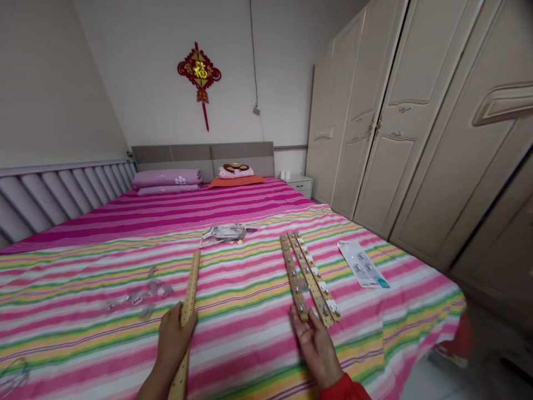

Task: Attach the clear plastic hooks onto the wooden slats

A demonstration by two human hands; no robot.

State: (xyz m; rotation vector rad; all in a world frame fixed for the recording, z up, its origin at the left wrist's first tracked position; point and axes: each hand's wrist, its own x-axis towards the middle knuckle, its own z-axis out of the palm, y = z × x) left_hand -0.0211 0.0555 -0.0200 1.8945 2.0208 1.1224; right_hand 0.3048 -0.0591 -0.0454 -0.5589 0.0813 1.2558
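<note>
A long perforated wooden strip (190,300) lies lengthwise on the bed at left, with my left hand (175,333) closed around its middle. Farther right are several similar strips side by side, fitted with small clear and white pieces that look like hooks. My right hand (315,341), palm turned up, pinches the near end of the leftmost fitted strip (293,278) between thumb and fingers. Beside it rest a middle strip (310,278) and a right-hand strip with white round pieces (320,283); their near ends are close to my thumb.
Loose clear plastic pieces (152,289) lie left of the bare strip. Clear packets (227,232) are farther back, and a blister card (363,265) sits at right. Clear plastic (15,376) is at the near left. The striped bedsheet (241,344) has its edge at right, near the wardrobe (375,139).
</note>
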